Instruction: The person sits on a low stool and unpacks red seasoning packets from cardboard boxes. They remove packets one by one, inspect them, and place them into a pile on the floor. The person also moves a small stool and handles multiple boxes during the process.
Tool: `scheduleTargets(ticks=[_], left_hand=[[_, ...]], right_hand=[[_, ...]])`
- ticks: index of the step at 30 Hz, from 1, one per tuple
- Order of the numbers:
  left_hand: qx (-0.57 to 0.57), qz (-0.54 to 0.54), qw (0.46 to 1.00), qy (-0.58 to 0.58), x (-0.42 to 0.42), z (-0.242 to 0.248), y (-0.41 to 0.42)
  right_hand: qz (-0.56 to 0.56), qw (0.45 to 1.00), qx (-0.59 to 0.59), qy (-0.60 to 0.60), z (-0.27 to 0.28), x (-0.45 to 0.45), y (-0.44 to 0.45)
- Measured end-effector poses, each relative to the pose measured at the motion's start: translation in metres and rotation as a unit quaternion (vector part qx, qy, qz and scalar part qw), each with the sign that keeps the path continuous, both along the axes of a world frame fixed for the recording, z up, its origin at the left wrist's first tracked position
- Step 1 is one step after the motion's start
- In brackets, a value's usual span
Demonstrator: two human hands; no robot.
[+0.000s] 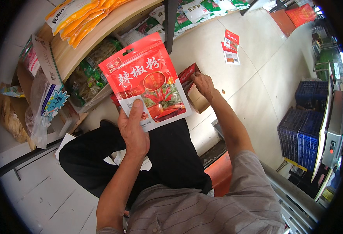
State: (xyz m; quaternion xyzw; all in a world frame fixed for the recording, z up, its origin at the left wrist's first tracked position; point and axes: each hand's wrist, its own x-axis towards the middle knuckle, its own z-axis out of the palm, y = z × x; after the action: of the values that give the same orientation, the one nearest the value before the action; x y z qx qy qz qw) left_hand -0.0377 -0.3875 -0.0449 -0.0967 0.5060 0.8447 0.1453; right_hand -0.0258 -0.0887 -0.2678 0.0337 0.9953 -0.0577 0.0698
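My left hand (134, 131) holds up a red and white plastic pouch of chili powder (151, 84), its thumb across the lower front. The pouch has a hang hole at its top and a picture of red peppers. Farther right, my right hand (204, 84) reaches to the mouth of a small open cardboard box (200, 101) on the floor. Its bent fingers touch a similar red pouch (188, 74) in the box; whether they grip it is hidden.
Wooden shelving (104, 27) on the left bears yellow bags (77, 17), with green and white bags (194, 13) lower down. Two red and white pouches (231, 46) lie overlapping on the tiled floor (253, 87). Blue plastic crates (298, 137) stand at right, beside a metal rail (288, 187).
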Motion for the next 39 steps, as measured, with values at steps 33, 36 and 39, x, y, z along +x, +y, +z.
scheduleTargets(ticks=[33, 36, 39], left_hand=[[-0.112, -0.142, 0.983, 0.025, -0.007, 0.023, 0.024], [-0.166, -0.203, 0.961, 0.082, -0.011, 0.029, 0.049], [-0.231, -0.238, 0.937, 0.113, -0.01, 0.025, 0.058]], right_hand=[[-0.308, 0.931, -0.178, 0.085, -0.007, 0.034, 0.045], [-0.383, 0.902, -0.186, 0.063, -0.015, 0.039, 0.084], [-0.431, 0.883, -0.177, 0.06, -0.028, 0.032, 0.124]])
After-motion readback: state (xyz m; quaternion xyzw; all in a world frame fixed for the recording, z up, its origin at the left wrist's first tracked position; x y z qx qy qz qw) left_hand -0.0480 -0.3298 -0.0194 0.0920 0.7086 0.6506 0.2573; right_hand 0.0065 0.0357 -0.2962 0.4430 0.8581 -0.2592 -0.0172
